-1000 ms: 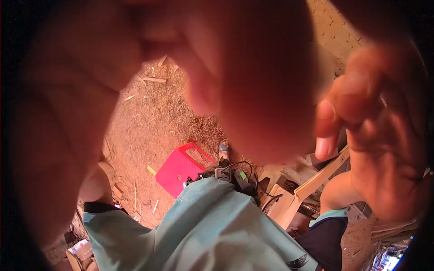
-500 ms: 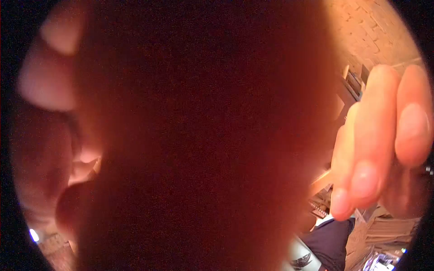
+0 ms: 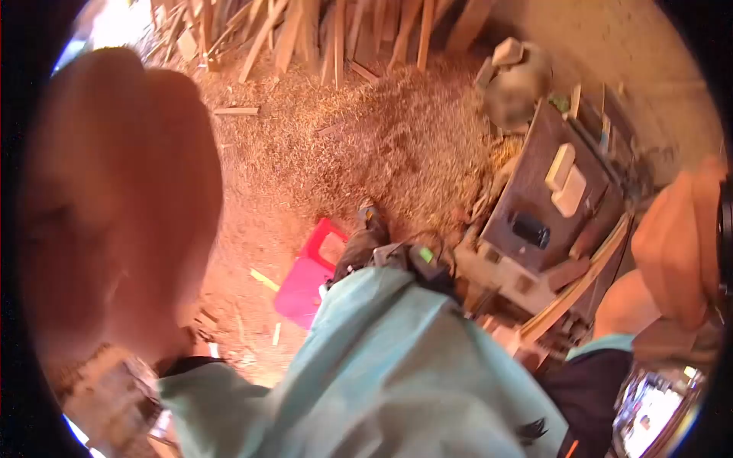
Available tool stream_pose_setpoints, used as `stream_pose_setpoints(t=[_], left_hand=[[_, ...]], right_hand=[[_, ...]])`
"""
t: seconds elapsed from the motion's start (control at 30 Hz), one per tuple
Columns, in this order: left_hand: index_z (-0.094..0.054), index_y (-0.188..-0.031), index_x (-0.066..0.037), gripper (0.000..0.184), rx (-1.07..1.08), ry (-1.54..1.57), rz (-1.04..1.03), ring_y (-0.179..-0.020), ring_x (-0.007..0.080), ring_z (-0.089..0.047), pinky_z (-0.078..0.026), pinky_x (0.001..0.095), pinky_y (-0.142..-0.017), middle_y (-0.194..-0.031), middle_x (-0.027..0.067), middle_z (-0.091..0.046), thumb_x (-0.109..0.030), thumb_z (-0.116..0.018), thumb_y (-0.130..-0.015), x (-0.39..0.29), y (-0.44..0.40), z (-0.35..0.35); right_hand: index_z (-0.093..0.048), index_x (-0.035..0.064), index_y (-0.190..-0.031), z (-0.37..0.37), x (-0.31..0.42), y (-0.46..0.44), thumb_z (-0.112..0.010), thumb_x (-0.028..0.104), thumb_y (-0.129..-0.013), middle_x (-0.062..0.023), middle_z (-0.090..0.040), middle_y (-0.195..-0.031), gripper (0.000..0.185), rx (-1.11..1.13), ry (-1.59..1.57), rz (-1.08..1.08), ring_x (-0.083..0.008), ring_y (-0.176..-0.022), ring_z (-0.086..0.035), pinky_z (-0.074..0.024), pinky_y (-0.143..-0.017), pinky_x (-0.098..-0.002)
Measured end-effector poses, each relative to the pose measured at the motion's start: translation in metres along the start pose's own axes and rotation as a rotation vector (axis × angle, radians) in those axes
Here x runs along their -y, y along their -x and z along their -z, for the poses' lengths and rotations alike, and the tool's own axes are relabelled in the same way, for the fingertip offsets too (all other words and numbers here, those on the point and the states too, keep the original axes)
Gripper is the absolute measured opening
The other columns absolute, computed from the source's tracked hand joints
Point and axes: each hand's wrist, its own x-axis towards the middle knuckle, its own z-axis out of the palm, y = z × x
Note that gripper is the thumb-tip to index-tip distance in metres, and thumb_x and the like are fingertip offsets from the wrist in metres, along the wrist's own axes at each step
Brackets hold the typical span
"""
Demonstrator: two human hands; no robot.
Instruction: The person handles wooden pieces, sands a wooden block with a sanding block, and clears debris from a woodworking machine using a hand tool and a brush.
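Very close to the lens, my left hand (image 3: 130, 206) fills the left side, raised and blurred. Its fingers are smeared together, so their pose and anything in them cannot be made out. At the right edge is my right hand (image 3: 676, 244), also raised, its fingers bent together beside a dark object (image 3: 725, 237) cut off by the edge of view. Whatever lies inside those fingers is hidden. Below, the light teal shirt (image 3: 382, 359) I wear covers the lower middle.
A dark-topped bench (image 3: 511, 191) on the right carries pale wood blocks (image 3: 566, 183) and a black object (image 3: 531, 229). A pink plastic stool (image 3: 301, 286) stands by my foot (image 3: 370, 214). Wood shavings (image 3: 343, 145) cover the floor; wooden strips (image 3: 336, 38) lean at the back.
The dark blurred shape covering the middle of the lens has gone, showing the floor and bench. On the right, the extended fingers have given way to a bent hand nearer the edge.
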Motion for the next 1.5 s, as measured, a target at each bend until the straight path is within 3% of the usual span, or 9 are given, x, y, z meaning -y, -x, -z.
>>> stream_pose_setpoints(t=[0.13, 0.23, 0.37, 0.53, 0.6, 0.7, 0.93, 1.17, 1.5], left_hand=[[-0.054, -0.076, 0.002, 0.054, -0.808, 0.212, 0.498, -0.059, 0.0154, -0.049, -0.038, 0.0267, -0.054, -0.068, 0.0083, -0.053, -0.045, -0.028, -0.084, 0.133, 0.022, -0.020], [-0.055, -0.076, -0.003, 0.046, -1.356, 0.381, 1.288, -0.059, 0.0120, -0.044, -0.037, 0.0245, -0.059, -0.066, 0.0024, -0.048, -0.047, -0.044, -0.081, 0.232, 0.036, -0.158], [-0.053, -0.074, -0.006, 0.044, -0.422, 0.856, 1.271, -0.057, 0.0119, -0.042, -0.036, 0.0274, -0.054, -0.062, -0.0008, -0.044, -0.050, -0.046, -0.078, 0.232, 0.039, -0.261], [-0.053, -0.075, -0.007, 0.042, -0.282, 0.984, 1.224, -0.058, 0.0122, -0.043, -0.037, 0.0274, -0.054, -0.063, -0.0005, -0.045, -0.048, -0.047, -0.078, 0.271, 0.014, -0.268], [-0.053, -0.075, -0.007, 0.041, -0.224, 0.969, 1.200, -0.058, 0.0123, -0.043, -0.037, 0.0275, -0.054, -0.063, -0.0004, -0.045, -0.048, -0.047, -0.078, 0.291, -0.002, -0.262], [-0.054, -0.076, -0.007, 0.040, -0.129, 0.935, 1.160, -0.059, 0.0124, -0.044, -0.038, 0.0275, -0.054, -0.064, -0.0003, -0.046, -0.047, -0.047, -0.078, 0.316, -0.030, -0.251], [-0.054, -0.077, -0.007, 0.038, 0.117, 0.835, 1.093, -0.060, 0.0128, -0.045, -0.038, 0.0275, -0.054, -0.065, 0.0001, -0.047, -0.044, -0.048, -0.078, 0.360, -0.100, -0.237], [-0.054, -0.079, -0.008, 0.035, 0.384, 0.723, 0.977, -0.061, 0.0131, -0.046, -0.039, 0.0275, -0.054, -0.067, 0.0004, -0.048, -0.042, -0.049, -0.077, 0.396, -0.158, -0.234], [-0.055, -0.081, -0.008, 0.031, 0.795, 0.586, 0.756, -0.063, 0.0136, -0.048, -0.040, 0.0275, -0.055, -0.069, 0.0010, -0.050, -0.039, -0.050, -0.077, 0.420, -0.208, -0.248]], right_hand=[[-0.048, 0.0047, -0.069, 0.030, 0.004, 0.001, -0.039, 0.029, -0.085, -0.0007, -0.047, -0.063, 0.030, -0.333, 0.037, -0.058, -0.0082, -0.057, -0.046, -0.0336, -0.051, -0.0180], [-0.049, 0.0054, -0.066, 0.046, -0.014, 0.036, -0.041, 0.027, -0.085, 0.0002, -0.047, -0.060, 0.030, -0.839, 0.135, -0.251, -0.0073, -0.054, -0.045, -0.0334, -0.049, -0.0173], [-0.048, 0.0089, -0.061, 0.033, -0.086, 0.122, -0.046, 0.024, -0.081, 0.0024, -0.041, -0.052, 0.025, -1.486, 0.446, -0.725, -0.0063, -0.047, -0.038, -0.0281, -0.042, -0.0197], [-0.054, 0.0056, -0.079, -0.040, -0.181, 0.143, -0.053, 0.024, -0.079, 0.0021, -0.050, -0.064, 0.019, -1.644, 0.183, -1.029, -0.0067, -0.059, -0.048, -0.0374, -0.050, -0.0219], [-0.053, 0.0011, -0.081, -0.042, -0.254, 0.146, -0.055, 0.028, -0.077, -0.0071, -0.054, -0.068, 0.027, -1.036, 0.460, -0.922, -0.0169, -0.062, -0.052, -0.0417, -0.057, -0.0300], [-0.053, 0.0029, -0.080, -0.044, -0.249, 0.089, -0.054, 0.025, -0.076, -0.0144, -0.055, -0.065, 0.023, -0.961, 0.776, -0.871, -0.0304, -0.064, -0.055, -0.0423, -0.056, -0.0374], [-0.056, 0.0062, -0.077, -0.009, -0.273, 0.115, -0.048, 0.023, -0.075, -0.0144, -0.058, -0.072, 0.018, -1.525, 0.638, -0.903, -0.0307, -0.070, -0.057, -0.0451, -0.062, -0.0398], [-0.057, 0.0049, -0.083, -0.008, -0.286, 0.110, -0.046, 0.023, -0.074, -0.0175, -0.057, -0.077, 0.023, -1.548, 0.591, -1.171, -0.0338, -0.074, -0.056, -0.0447, -0.066, -0.0422], [-0.057, -0.0008, -0.088, -0.207, -0.376, 0.023, -0.043, 0.036, -0.076, -0.0229, -0.058, -0.081, 0.041, -2.352, -0.122, -1.369, -0.0354, -0.080, -0.056, -0.0421, -0.073, -0.0450]])
